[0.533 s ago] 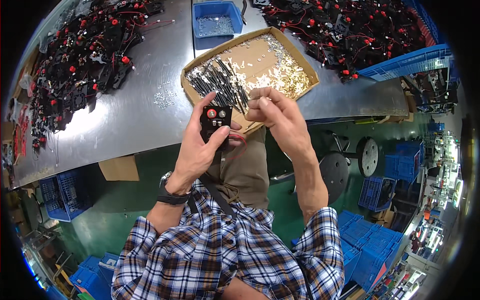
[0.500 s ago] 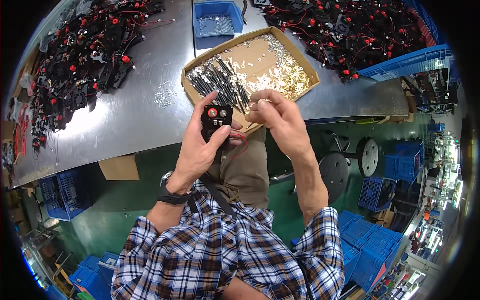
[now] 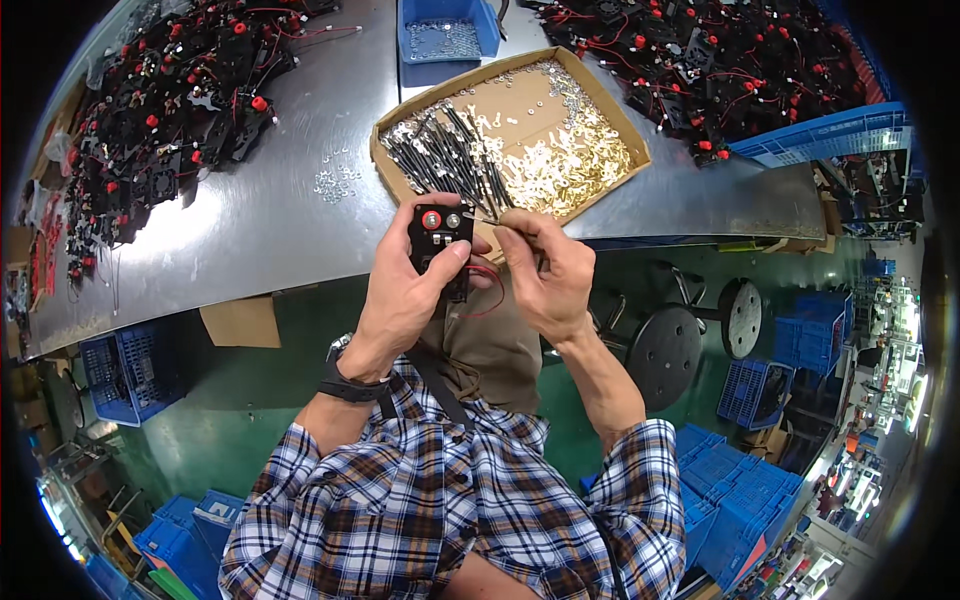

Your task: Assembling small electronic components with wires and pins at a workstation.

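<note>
My left hand (image 3: 415, 280) is closed around a small black panel (image 3: 432, 247) that carries a red round terminal (image 3: 432, 219) and a grey metal one (image 3: 453, 220) side by side. A loop of red wire (image 3: 503, 288) hangs from the panel's right side. My right hand (image 3: 548, 270) pinches a thin, pale metal piece (image 3: 482, 219), whose tip reaches the panel's upper right corner beside the grey terminal; its exact kind is too small to tell. Just beyond both hands lies a shallow cardboard tray (image 3: 388, 178) with black cable pieces (image 3: 440, 155), gold metal lugs (image 3: 575, 165) and small washers or nuts.
Piles of black panels with red parts cover the metal table (image 3: 330, 110) at left (image 3: 150, 130) and right (image 3: 690, 60). A blue bin (image 3: 450, 62) of small hardware stands behind the tray. Loose nuts (image 3: 337, 184) lie left of it. Round stools (image 3: 665, 345) and blue crates (image 3: 745, 500) stand at right.
My right hand has moved left and slightly down from over the tray's near edge, bringing the thin metal piece up to the panel. My left hand still holds the panel.
</note>
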`<state>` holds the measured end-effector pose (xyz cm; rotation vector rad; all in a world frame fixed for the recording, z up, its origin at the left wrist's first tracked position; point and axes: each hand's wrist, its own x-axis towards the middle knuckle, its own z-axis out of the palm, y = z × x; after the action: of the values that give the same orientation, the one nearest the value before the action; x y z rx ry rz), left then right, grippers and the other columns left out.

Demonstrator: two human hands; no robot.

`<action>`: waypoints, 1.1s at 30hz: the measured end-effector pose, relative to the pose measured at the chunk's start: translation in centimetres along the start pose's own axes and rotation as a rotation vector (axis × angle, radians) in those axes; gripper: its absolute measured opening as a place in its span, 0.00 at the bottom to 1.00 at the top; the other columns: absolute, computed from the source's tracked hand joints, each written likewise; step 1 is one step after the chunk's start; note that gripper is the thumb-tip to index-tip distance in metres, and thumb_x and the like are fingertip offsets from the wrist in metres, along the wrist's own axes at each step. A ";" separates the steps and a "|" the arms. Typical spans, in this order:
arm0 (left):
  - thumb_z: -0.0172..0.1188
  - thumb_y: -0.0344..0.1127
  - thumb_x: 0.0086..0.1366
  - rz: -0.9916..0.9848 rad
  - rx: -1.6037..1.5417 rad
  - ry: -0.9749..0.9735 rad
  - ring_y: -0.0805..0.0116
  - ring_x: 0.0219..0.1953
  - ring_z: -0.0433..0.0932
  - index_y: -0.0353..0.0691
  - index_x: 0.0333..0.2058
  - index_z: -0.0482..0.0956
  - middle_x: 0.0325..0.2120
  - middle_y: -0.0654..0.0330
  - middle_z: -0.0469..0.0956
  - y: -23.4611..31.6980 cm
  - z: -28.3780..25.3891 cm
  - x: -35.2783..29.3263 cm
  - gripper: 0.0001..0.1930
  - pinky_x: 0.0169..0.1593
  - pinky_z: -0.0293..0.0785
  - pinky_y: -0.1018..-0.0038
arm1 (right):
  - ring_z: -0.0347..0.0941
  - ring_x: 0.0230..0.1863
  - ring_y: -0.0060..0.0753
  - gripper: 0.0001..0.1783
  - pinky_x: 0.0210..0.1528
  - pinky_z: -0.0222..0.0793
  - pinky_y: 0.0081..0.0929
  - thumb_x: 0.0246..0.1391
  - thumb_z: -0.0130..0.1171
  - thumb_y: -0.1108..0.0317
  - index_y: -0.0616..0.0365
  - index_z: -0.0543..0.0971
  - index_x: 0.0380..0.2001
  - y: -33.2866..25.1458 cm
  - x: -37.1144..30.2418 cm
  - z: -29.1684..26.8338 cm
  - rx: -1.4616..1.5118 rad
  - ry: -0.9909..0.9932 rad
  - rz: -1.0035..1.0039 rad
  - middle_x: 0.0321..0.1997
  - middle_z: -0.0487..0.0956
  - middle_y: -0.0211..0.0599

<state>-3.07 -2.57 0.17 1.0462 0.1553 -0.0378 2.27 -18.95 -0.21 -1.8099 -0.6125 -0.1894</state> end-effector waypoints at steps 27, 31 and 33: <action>0.62 0.28 0.68 -0.012 0.051 0.380 0.70 0.28 0.83 0.36 0.49 0.73 0.31 0.56 0.82 1.2 -7.4 -4.1 0.13 0.32 0.83 0.74 | 0.79 0.39 0.47 0.14 0.43 0.75 0.37 0.51 0.61 0.77 0.63 0.80 0.43 -1.6 5.2 5.6 -0.407 -0.455 -0.433 0.33 0.81 0.43; 0.61 0.28 0.68 -0.027 0.158 0.404 0.70 0.27 0.82 0.35 0.48 0.73 0.30 0.56 0.82 0.8 -8.4 -3.8 0.12 0.30 0.81 0.76 | 0.78 0.46 0.41 0.10 0.59 0.65 0.39 0.49 0.57 0.72 0.62 0.81 0.35 1.3 8.0 11.4 -0.779 -0.532 -0.677 0.31 0.82 0.40; 0.61 0.29 0.68 -0.037 0.150 0.396 0.70 0.27 0.82 0.36 0.49 0.73 0.31 0.56 0.82 0.9 -8.5 -3.9 0.13 0.30 0.81 0.76 | 0.78 0.45 0.39 0.08 0.59 0.63 0.39 0.49 0.57 0.72 0.61 0.81 0.32 1.3 8.5 12.1 -0.837 -0.635 -0.678 0.31 0.83 0.40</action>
<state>-7.79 5.01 -2.67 1.1926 0.5374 0.1270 8.02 -5.31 -1.65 -2.3982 -1.8040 -0.3638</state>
